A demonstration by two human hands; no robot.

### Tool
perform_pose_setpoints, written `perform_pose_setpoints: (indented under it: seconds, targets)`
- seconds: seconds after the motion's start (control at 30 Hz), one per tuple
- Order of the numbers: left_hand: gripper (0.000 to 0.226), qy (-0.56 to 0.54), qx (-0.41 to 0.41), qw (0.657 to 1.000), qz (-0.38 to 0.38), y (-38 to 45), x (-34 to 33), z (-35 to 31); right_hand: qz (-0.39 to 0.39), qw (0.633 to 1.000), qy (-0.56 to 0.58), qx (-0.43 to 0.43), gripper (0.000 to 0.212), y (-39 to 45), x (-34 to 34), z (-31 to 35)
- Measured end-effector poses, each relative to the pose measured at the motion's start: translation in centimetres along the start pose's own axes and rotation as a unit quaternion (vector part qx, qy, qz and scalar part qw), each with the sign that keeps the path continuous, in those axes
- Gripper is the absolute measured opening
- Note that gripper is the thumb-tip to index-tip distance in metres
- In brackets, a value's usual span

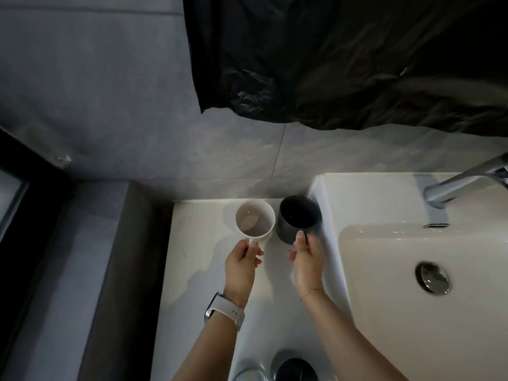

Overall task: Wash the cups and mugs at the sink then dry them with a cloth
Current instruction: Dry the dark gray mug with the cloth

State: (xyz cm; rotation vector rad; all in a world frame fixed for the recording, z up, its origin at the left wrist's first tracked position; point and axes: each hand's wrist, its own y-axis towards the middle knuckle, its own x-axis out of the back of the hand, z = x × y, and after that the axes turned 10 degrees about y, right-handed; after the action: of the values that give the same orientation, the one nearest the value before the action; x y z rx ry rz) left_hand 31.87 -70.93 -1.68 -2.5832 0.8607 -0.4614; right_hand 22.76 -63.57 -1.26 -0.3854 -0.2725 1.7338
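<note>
A white mug [255, 220] and a black mug [298, 218] stand upright side by side on the white counter [198, 243], left of the sink basin [384, 257]. My left hand [242, 266], with a white watch on its wrist, pinches the white mug's handle. The near side of the black mug is gripped by my right hand [306, 261], fingers curled at its handle, which is hidden behind the hand. Both mugs look empty inside.
A chrome tap [464, 182] reaches over the basin from the right; the drain plug [433, 277] sits below it. Black plastic sheeting [330, 64] hangs on the grey tiled wall. At the bottom edge stand a clear glass [248, 373] and a dark cup [295, 368].
</note>
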Motion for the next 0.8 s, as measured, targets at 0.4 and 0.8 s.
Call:
perform_pose_setpoints:
  seconds: [0.4, 0.8]
  targets:
    - [0.025, -0.005, 0.014, 1.000, 0.003, 3.2, -2.3, -1.0, -0.008, 0.998, -0.069, 0.010, 0.022, 2.7, -1.4, -0.8]
    - [0.016, 0.054, -0.035, 0.997, 0.052, -9.2, 6.3, 0.1, 0.225, 0.949, -0.220, 0.027, 0.025, -10.5, 9.9, 3.2]
